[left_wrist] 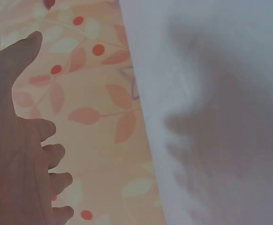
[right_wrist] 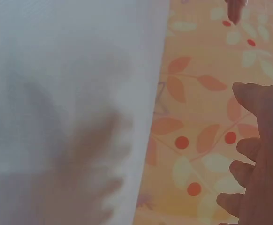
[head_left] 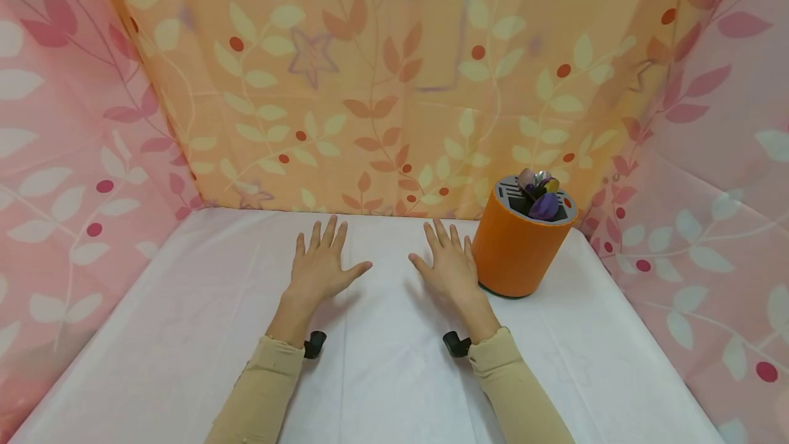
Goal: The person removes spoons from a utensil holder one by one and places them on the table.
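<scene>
Over the middle of the white table my left hand [head_left: 317, 269] is held out, palm down, fingers straight and spread, holding nothing. My right hand [head_left: 451, 267] mirrors it on the other side, also spread and holding nothing. Just beyond the right hand's outer side stands an orange cylindrical holder [head_left: 516, 252] with a grey slotted top. Several utensils [head_left: 542, 194] with purple, yellow and shiny pinkish ends stick up from it; their kind cannot be made out. In the left wrist view the left hand [left_wrist: 19, 159] casts a shadow on the cloth, as does the right hand [right_wrist: 263, 164] in its own view.
A white cloth [head_left: 382, 389] covers the table. An orange leaf-patterned curtain [head_left: 382, 88] hangs behind its far edge, with pink patterned curtains on the left [head_left: 74, 156] and right [head_left: 709, 156]. Small black wrist cameras [head_left: 315, 344] sit at both cuffs.
</scene>
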`<state>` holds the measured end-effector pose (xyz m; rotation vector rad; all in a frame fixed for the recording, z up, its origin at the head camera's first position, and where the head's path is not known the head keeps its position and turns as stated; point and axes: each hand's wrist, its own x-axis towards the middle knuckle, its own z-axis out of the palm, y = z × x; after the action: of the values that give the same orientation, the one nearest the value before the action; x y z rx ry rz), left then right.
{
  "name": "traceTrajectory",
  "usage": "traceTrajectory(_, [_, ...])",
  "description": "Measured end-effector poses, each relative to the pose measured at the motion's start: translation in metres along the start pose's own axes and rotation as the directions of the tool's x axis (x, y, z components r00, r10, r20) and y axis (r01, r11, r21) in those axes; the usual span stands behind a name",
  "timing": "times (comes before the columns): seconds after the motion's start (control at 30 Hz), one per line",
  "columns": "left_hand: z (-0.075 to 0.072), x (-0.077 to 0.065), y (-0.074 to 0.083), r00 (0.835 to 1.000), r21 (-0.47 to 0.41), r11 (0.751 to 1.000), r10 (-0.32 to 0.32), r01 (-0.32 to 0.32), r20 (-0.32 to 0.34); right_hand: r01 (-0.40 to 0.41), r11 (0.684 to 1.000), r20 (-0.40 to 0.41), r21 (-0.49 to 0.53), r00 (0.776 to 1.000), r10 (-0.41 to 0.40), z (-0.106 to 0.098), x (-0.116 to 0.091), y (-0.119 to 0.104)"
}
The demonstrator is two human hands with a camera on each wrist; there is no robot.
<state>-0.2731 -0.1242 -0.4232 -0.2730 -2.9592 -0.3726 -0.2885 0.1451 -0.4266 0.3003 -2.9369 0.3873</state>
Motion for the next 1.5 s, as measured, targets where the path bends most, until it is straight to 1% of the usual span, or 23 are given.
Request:
traceTrajectory(0.17, [-0.007,0.000,0.008,1.000,-0.002,1.000,0.016,-0.016,-0.019,0.026,1.000,-0.045,0.007,0.999,-0.025,-0.009,-0.002,-0.004])
traceTrajectory(0.3, [-0.016,-0.001,0.016,0.999,-0.020,0.999,0.028,-0.029,-0.034,0.057,0.998,-0.096,0.012,0.994,-0.055,-0.020,-0.005,-0.007])
traceTrajectory(0.47, [-0.030,-0.002,0.028,0.996,-0.035,0.998,0.051,-0.054,-0.075,0.103,0.995,-0.182,0.018,0.978,-0.098,-0.035,-0.008,-0.012])
traceTrajectory(0.57, [-0.038,-0.003,0.037,0.993,-0.045,0.997,0.066,-0.070,-0.094,0.132,0.991,-0.232,0.036,0.965,-0.120,-0.045,-0.011,-0.014])
traceTrajectory(0.67, [-0.046,-0.003,0.046,0.990,-0.053,0.995,0.082,-0.089,-0.115,0.168,0.984,-0.298,0.051,0.943,-0.145,-0.054,-0.014,-0.013])
traceTrajectory(0.83, [-0.057,-0.003,0.062,0.980,-0.081,0.989,0.110,-0.124,-0.165,0.233,0.971,-0.414,0.055,0.890,-0.190,-0.070,-0.020,-0.008])
traceTrajectory(1.0, [-0.066,0.000,0.080,0.968,-0.068,0.985,0.144,-0.161,-0.205,0.269,0.963,-0.506,0.031,0.835,-0.217,-0.088,-0.026,0.000])
traceTrajectory(1.07, [-0.068,0.003,0.089,0.962,-0.066,0.982,0.157,-0.176,-0.222,0.276,0.961,-0.543,0.020,0.810,-0.221,-0.096,-0.029,0.006])
traceTrajectory(1.23, [-0.070,0.012,0.112,0.946,-0.085,0.971,0.194,-0.223,-0.261,0.296,0.955,-0.635,0.001,0.738,-0.228,-0.114,-0.035,0.028])
traceTrajectory(1.3, [-0.070,0.017,0.122,0.941,-0.084,0.968,0.207,-0.237,-0.269,0.292,0.956,-0.659,0.003,0.720,-0.218,-0.120,-0.038,0.040])
traceTrajectory(1.33, [-0.069,0.019,0.128,0.938,-0.083,0.966,0.213,-0.244,-0.273,0.285,0.959,-0.666,0.012,0.717,-0.205,-0.123,-0.039,0.047])
traceTrajectory(1.4, [-0.067,0.024,0.138,0.935,-0.079,0.963,0.227,-0.257,-0.273,0.257,0.966,-0.676,0.034,0.718,-0.167,-0.127,-0.042,0.060])
traceTrajectory(1.43, [-0.065,0.027,0.144,0.935,-0.074,0.962,0.234,-0.262,-0.268,0.236,0.971,-0.677,0.042,0.721,-0.146,-0.128,-0.043,0.068])
traceTrajectory(1.5, [-0.061,0.032,0.155,0.935,-0.063,0.961,0.246,-0.270,-0.253,0.185,0.981,-0.669,0.065,0.737,-0.095,-0.130,-0.046,0.083])
